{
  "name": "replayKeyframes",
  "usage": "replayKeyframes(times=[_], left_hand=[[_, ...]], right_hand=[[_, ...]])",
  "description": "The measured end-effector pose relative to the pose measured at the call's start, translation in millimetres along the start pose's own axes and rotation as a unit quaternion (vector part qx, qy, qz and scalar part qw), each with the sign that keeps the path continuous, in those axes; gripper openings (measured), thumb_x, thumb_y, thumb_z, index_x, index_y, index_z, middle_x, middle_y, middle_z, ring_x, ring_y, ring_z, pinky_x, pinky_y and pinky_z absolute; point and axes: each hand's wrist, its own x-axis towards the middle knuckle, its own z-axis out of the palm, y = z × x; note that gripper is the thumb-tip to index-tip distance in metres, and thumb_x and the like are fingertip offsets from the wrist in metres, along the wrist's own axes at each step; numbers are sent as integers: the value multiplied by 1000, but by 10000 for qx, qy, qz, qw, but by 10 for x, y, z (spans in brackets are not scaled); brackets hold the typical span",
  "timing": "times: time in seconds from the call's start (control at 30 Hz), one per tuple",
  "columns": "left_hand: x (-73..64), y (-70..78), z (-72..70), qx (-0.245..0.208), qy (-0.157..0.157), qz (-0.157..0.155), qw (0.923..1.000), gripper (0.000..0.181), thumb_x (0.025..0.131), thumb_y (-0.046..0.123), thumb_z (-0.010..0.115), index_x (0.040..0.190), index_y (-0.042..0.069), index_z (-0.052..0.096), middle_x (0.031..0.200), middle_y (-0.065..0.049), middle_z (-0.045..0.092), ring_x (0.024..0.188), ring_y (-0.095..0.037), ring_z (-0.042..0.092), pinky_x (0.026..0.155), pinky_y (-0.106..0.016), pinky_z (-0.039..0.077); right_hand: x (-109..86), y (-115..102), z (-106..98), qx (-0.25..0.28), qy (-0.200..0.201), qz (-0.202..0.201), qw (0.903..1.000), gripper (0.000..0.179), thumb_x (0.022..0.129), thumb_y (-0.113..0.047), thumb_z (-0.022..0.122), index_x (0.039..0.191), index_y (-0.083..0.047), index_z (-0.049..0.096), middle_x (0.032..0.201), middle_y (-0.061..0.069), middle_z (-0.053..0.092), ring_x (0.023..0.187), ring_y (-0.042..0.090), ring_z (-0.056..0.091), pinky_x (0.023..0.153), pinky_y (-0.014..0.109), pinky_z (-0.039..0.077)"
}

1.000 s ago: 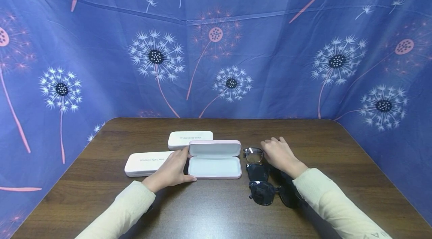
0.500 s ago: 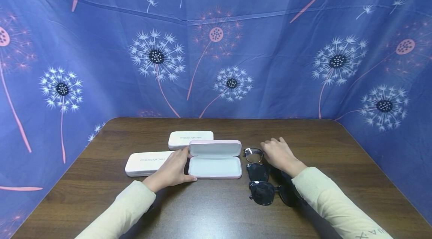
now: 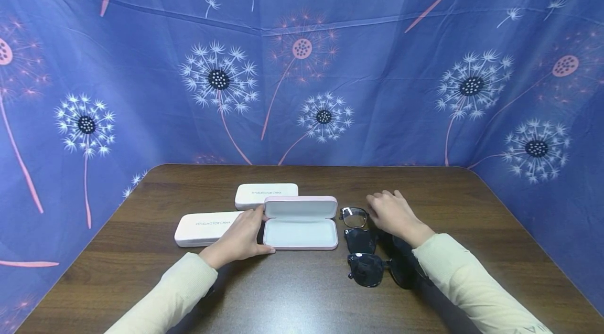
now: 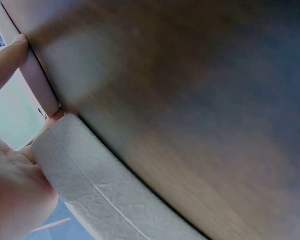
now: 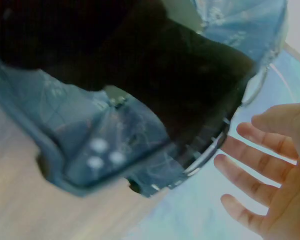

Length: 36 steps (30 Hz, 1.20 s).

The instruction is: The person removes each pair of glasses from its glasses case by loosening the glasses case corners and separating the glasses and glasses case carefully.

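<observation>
In the head view my left hand (image 3: 240,237) holds the left end of an open white glasses case (image 3: 300,234), thumb at its front edge and fingers at the hinge side. The left wrist view shows that thumb against the case's side (image 4: 37,82). At the right, my right hand (image 3: 395,216) is beside a pair of clear-lensed eyeglasses (image 3: 355,217), overlapping their right part. Its fingers (image 5: 257,157) are apart and loosely extended in the right wrist view, beyond dark sunglasses lenses (image 5: 200,75). Two pairs of sunglasses, one middle (image 3: 360,241) and one nearer (image 3: 369,271), lie under the right forearm's side.
A closed white case (image 3: 207,228) lies left of the open one, partly behind my left hand. Another closed white case (image 3: 266,193) is behind. The brown wooden table (image 3: 302,302) ends at a blue dandelion-print cloth (image 3: 377,135).
My right hand has shifted slightly right, away from the eyeglasses. The left hand and the open case have stayed in place.
</observation>
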Motion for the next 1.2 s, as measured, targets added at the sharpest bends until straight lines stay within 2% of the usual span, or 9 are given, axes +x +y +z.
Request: replayKeyframes(times=[0.2,0.37,0.7,0.97,1.2], left_hand=[[-5,0,2,-4,-10,13,10000,96,59,40,84,131,0,36,107,-5,60,104,-24,53,94,-42,39],[-13,-4,3,56,-3,44,10000,95,59,41,83,131,-1,37,107,-6,61,104,-25,53,94,-42,39],[-22,-9,3,48,55,148,9999,94,60,41,83,130,-1,37,107,-6,61,104,-25,53,94,-43,39],[-23,-5,2,41,55,149,9999,93,60,41,83,129,-2,37,107,-6,61,104,-25,53,93,-43,39],[-22,-5,2,57,63,137,9999,92,60,41,83,128,-1,38,106,-6,61,103,-25,54,91,-42,40]], right_hand=[[26,-29,-64,101,266,-129,9995,12,78,-12,66,71,-12,56,65,-1,59,59,18,49,54,31,30],[66,-105,-118,176,336,-202,9991,13,77,-13,66,71,-14,55,66,-2,58,62,19,50,55,33,32],[180,-312,-173,265,582,-341,9974,12,85,-21,60,77,-13,57,70,-2,59,67,19,53,58,34,36],[272,-461,-205,616,371,-240,9971,20,92,-31,50,83,-15,59,75,-2,60,73,18,54,66,36,40],[355,-566,-188,777,277,-198,9964,29,94,-37,45,88,-14,61,79,-1,63,79,20,58,73,40,44]])
